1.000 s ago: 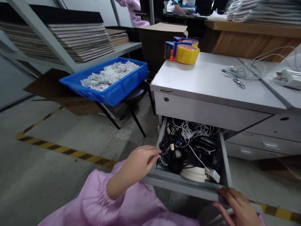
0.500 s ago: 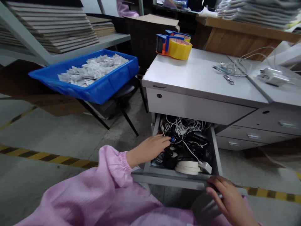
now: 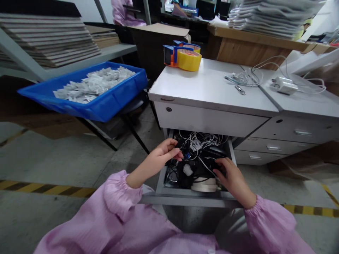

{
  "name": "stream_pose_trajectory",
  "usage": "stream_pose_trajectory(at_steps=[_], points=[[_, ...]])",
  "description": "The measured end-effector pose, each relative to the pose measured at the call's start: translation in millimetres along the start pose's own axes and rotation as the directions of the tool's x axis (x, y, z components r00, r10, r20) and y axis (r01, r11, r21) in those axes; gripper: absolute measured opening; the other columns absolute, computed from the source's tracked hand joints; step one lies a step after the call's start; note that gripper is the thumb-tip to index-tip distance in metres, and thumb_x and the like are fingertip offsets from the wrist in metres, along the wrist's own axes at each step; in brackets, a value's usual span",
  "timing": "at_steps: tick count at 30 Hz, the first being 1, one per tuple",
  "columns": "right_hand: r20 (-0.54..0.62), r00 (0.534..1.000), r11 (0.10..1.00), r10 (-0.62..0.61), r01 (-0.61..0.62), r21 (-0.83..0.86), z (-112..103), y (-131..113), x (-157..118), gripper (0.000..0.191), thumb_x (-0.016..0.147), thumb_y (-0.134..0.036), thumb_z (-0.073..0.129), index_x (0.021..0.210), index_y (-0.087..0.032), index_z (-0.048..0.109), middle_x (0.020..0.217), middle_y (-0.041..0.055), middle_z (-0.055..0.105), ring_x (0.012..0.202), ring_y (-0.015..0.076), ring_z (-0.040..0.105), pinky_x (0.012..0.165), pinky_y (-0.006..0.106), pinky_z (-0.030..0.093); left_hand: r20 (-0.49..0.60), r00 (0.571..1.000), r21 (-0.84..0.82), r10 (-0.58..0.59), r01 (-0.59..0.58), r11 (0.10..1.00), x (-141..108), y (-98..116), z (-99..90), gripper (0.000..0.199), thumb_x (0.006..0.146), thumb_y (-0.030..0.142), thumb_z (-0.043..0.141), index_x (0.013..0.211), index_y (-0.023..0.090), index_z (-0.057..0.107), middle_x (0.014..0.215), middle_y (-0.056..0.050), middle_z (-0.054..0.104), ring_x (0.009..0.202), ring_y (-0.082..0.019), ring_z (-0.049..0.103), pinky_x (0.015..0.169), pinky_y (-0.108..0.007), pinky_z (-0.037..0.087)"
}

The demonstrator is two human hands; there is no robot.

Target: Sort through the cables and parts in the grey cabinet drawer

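Note:
An open drawer (image 3: 190,201) full of tangled black and white cables (image 3: 196,143) stands in front of me. At its left side my left hand (image 3: 165,153) is closed on a small black item (image 3: 180,143), raised just above the cables. Over the drawer's right part is my right hand (image 3: 229,176), its fingers curled down among the dark things; what they touch, if anything, is hidden. A cream round roll (image 3: 203,184) lies at the drawer's front. Left of it are a small white piece (image 3: 188,169) and a round shiny object (image 3: 173,176).
A blue tray (image 3: 119,100) of small white packets rests on a stool to the left. Yellow tape dispensers (image 3: 188,60), a coiled cable (image 3: 246,79) and a white adapter (image 3: 284,85) lie on the white cabinet top (image 3: 206,84). Behind is a person's pink sleeve (image 3: 119,12).
My left hand has lifted a little and closed on a black item. My right hand has left the drawer's front edge and reached inside. The view has shifted right.

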State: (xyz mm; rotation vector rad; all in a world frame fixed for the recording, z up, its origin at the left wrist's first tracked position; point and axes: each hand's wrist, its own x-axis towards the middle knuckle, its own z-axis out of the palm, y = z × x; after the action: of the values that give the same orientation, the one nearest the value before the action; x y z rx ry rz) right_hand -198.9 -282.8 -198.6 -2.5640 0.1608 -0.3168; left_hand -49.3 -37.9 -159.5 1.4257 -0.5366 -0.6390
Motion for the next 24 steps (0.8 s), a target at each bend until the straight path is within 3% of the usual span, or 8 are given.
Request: stream_pose_trajectory(at_steps=[5, 8, 10, 13, 15, 19, 22, 24], points=[[0.058, 0.995, 0.964, -0.082, 0.094, -0.251, 4.2, 0.7, 11.5, 0.015, 0.084, -0.013, 0.051, 0.096, -0.016, 0.059, 0.084, 0.0076, 0.062, 0.079, 0.0229, 0.058, 0.07, 0.035, 0.047, -0.116, 0.988, -0.255, -0.099, 0.066, 0.965, 0.7, 7.5, 8.7, 0.032, 0.077, 0.038, 0.068, 0.095, 0.016, 0.055, 0.091, -0.005, 0.067, 0.088, -0.019, 0.063, 0.079, -0.032, 0.05], [0.069, 0.975, 0.888, -0.211, 0.221, -0.405, -3.0, -2.2, 9.5, 0.018, 0.085, -0.011, 0.046, 0.094, -0.015, 0.062, 0.085, 0.0098, 0.063, 0.08, 0.0246, 0.058, 0.071, 0.037, 0.046, -0.105, 0.984, -0.411, -0.141, 0.086, 0.907, 0.7, 9.7, 15.5, 0.034, 0.074, 0.038, 0.072, 0.093, 0.014, 0.058, 0.105, -0.01, 0.066, 0.102, -0.024, 0.061, 0.084, -0.035, 0.051], [0.026, 0.967, 0.881, -0.253, 0.241, -0.407, -10.5, -4.4, 7.0, 0.02, 0.083, -0.011, 0.045, 0.092, -0.014, 0.063, 0.089, 0.0116, 0.064, 0.082, 0.0251, 0.059, 0.074, 0.037, 0.046, -0.057, 0.986, -0.474, -0.157, 0.112, 0.873, 0.3, 8.8, 19.5, 0.037, 0.073, 0.043, 0.072, 0.091, 0.013, 0.058, 0.106, -0.013, 0.067, 0.108, -0.027, 0.059, 0.09, -0.038, 0.049], [-0.038, 0.993, 0.984, -0.111, 0.105, -0.145, -24.1, -7.4, 5.6, 0.018, 0.082, -0.016, 0.047, 0.091, -0.015, 0.063, 0.088, 0.0098, 0.066, 0.079, 0.0217, 0.062, 0.072, 0.034, 0.048, -0.028, 0.98, -0.443, -0.195, 0.162, 0.882, -0.7, 4.5, 23.5, 0.038, 0.072, 0.045, 0.071, 0.087, 0.014, 0.056, 0.089, -0.011, 0.069, 0.098, -0.027, 0.063, 0.088, -0.04, 0.05], [0.018, 0.998, 0.991, 0.066, -0.068, 0.113, -34.6, -8.8, 8.1, 0.018, 0.082, -0.025, 0.051, 0.091, -0.017, 0.064, 0.076, 0.0053, 0.065, 0.067, 0.0177, 0.061, 0.062, 0.029, 0.048, -0.072, 0.975, -0.349, -0.211, 0.174, 0.921, -0.8, 1.2, 24.7, 0.037, 0.071, 0.041, 0.073, 0.091, 0.016, 0.055, 0.083, -0.006, 0.069, 0.093, -0.024, 0.064, 0.082, -0.038, 0.052], [0.188, 0.928, 0.803, 0.323, -0.374, 0.464, -56.9, -7.8, 20.2, 0.032, 0.08, -0.042, 0.055, 0.098, -0.016, 0.063, 0.058, -0.0029, 0.054, 0.041, 0.0097, 0.044, 0.037, 0.023, 0.034, -0.106, 0.962, -0.13, -0.254, 0.239, 0.962, 1.2, -3.1, 24.2, 0.043, 0.068, 0.04, 0.074, 0.098, 0.017, 0.054, 0.092, -0.008, 0.068, 0.096, -0.023, 0.062, 0.069, -0.03, 0.052], [0.282, 0.898, 0.662, 0.339, -0.44, 0.607, -69.0, -2.5, 28.1, 0.04, 0.077, -0.046, 0.059, 0.103, -0.016, 0.06, 0.059, -0.0046, 0.053, 0.037, 0.006, 0.034, 0.034, 0.021, 0.027, -0.076, 0.949, -0.057, -0.305, 0.301, 0.952, 1.6, -3.4, 22.9, 0.042, 0.064, 0.041, 0.073, 0.093, 0.016, 0.054, 0.097, -0.01, 0.068, 0.092, -0.023, 0.063, 0.06, -0.026, 0.049], [0.299, 0.9, 0.661, 0.316, -0.435, 0.611, -70.6, 2.1, 29.5, 0.04, 0.076, -0.045, 0.06, 0.103, -0.016, 0.06, 0.063, -0.0026, 0.058, 0.039, 0.006, 0.036, 0.035, 0.02, 0.03, -0.069, 0.945, -0.046, -0.321, 0.318, 0.947, -0.1, -1.7, 21.7, 0.039, 0.064, 0.04, 0.071, 0.089, 0.017, 0.053, 0.095, -0.01, 0.068, 0.086, -0.022, 0.065, 0.058, -0.025, 0.048]])
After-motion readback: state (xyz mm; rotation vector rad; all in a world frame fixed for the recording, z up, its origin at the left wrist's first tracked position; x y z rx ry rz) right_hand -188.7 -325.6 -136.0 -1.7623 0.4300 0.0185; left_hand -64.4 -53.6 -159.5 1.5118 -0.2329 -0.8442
